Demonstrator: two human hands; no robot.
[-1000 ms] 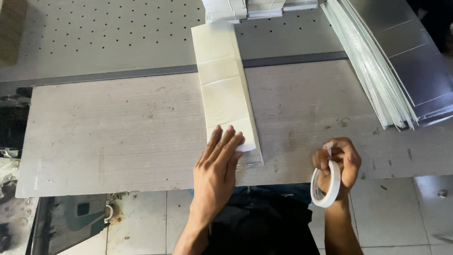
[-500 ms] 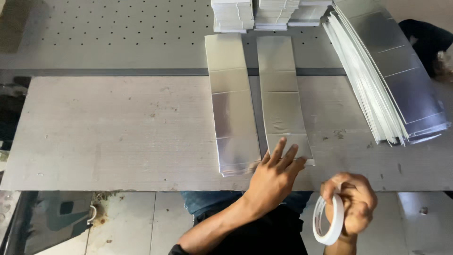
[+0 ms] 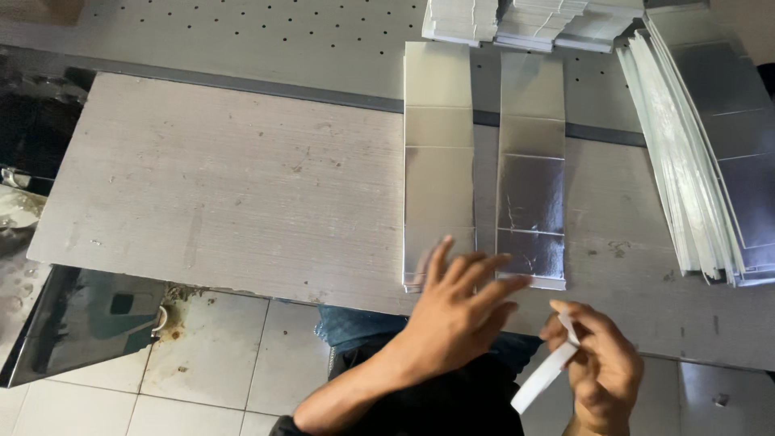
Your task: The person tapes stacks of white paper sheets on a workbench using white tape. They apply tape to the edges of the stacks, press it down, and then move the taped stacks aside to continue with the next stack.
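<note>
Right hand (image 3: pixel 601 367) has a pinch grip on a white roll of tape (image 3: pixel 547 373), held out past the near edge of the table (image 3: pixel 226 186), over the person's lap. Left hand (image 3: pixel 456 311) is open, fingers spread flat, hovering at the near ends of two long silver foil strips (image 3: pixel 440 161) lying side by side on the table. Off to the right there's a fanned stack of silver sheets (image 3: pixel 710 153), plus piles of white pieces (image 3: pixel 525 16) along the far edge. Tiled floor (image 3: pixel 218 355) below.
</note>
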